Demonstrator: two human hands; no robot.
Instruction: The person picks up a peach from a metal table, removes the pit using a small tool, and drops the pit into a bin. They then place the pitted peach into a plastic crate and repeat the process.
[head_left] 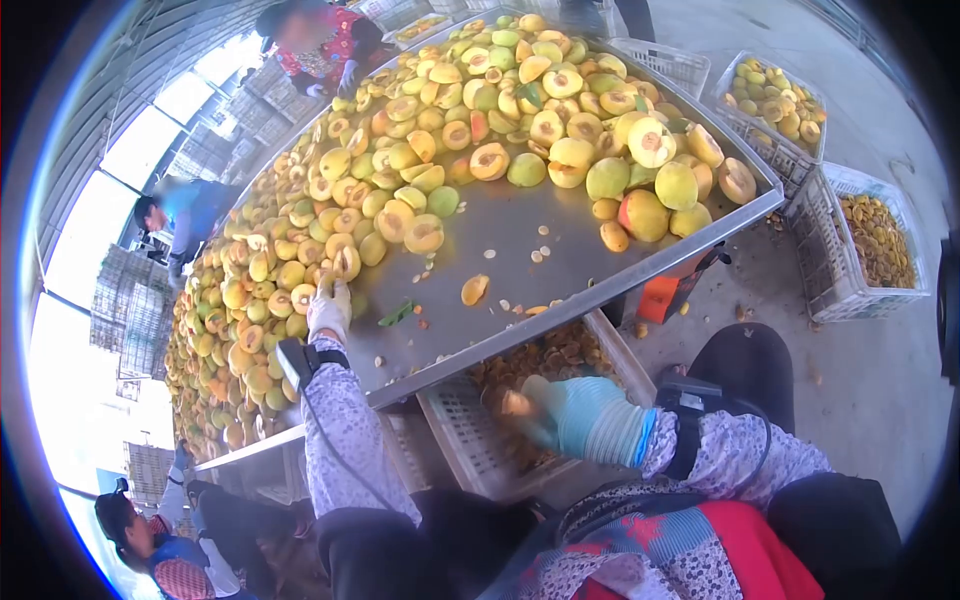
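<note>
A large heap of yellow-green halved and whole fruit [400, 160] covers much of a metal table [500, 240]. My left hand [328, 308], in a white glove, reaches onto the heap's near edge, its fingers against a fruit half [345, 263]. Whether it grips that half is unclear. My right hand [575, 415], in a light blue glove, is over a crate [635, 362] below the table's edge. It is blurred by motion, with something orange-brown at its fingertips. Brown pieces [545, 362] fill the crate. One cut piece [475, 290] and several pale pits lie on the bare metal.
Crates of fruit [775, 100] and of brown pieces [878, 240] stand on the floor at the right. An orange object [658, 298] is under the table's edge. Other people are at the far side [330, 40], left [195, 215] and lower left [180, 560].
</note>
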